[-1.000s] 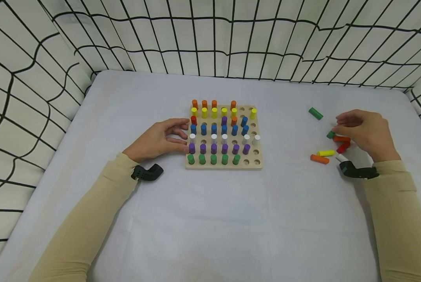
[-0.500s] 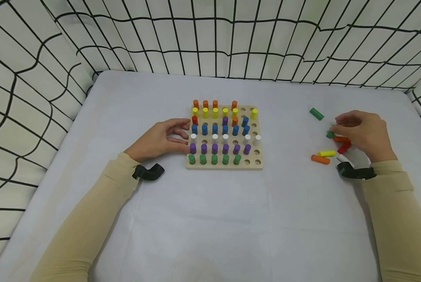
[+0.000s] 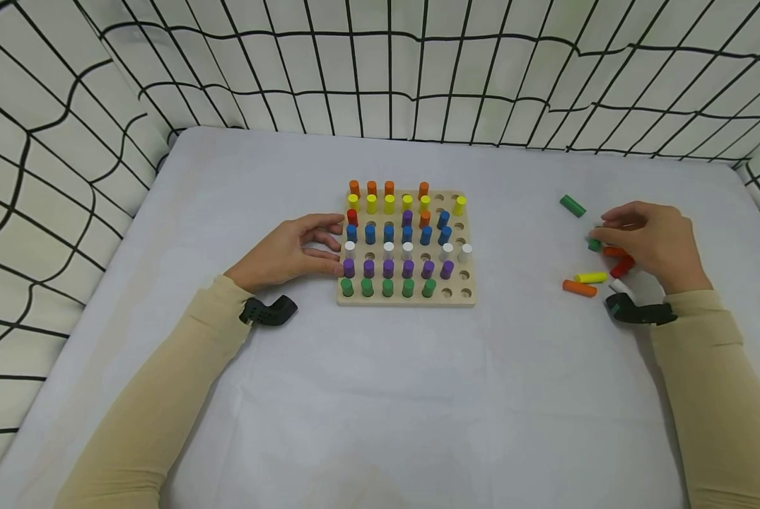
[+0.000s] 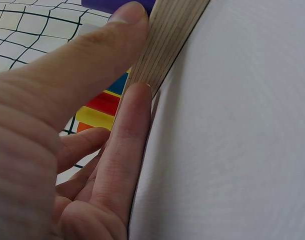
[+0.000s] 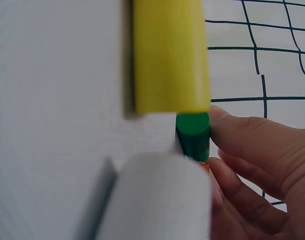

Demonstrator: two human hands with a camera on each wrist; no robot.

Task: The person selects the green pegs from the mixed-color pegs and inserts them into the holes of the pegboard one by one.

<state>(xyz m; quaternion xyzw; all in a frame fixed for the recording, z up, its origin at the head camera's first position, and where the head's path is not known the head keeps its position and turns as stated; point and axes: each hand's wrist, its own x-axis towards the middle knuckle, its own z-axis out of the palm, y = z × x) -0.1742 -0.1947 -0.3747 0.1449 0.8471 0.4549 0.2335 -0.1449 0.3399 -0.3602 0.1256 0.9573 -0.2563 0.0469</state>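
My left hand (image 3: 284,254) rests against the left side of a wooden pegboard (image 3: 459,302). In the left wrist view, the thumb (image 4: 130,22) is at the board's upper edge by a purple peg, and a finger lies along its layered side. At the far right, my right hand (image 3: 656,244) pinches a short green peg (image 5: 193,137) between thumb and fingers. That peg stays low, close to the tabletop. Beside the hand lie an orange peg (image 3: 614,252) and a red peg (image 3: 623,266). A white peg (image 5: 157,200) looms in front of the right wrist camera.
Rows of colored pegs stand in the board, among several bare holes. Loose on the white cloth (image 3: 380,396) are another green peg (image 3: 573,206), a yellow peg (image 3: 591,278) and an orange peg (image 3: 580,288). Black wire grid panels (image 3: 405,92) border the table.
My right hand has shifted slightly left, and the green peg at its fingertips has shifted left with it. The left hand stays at the board's side.
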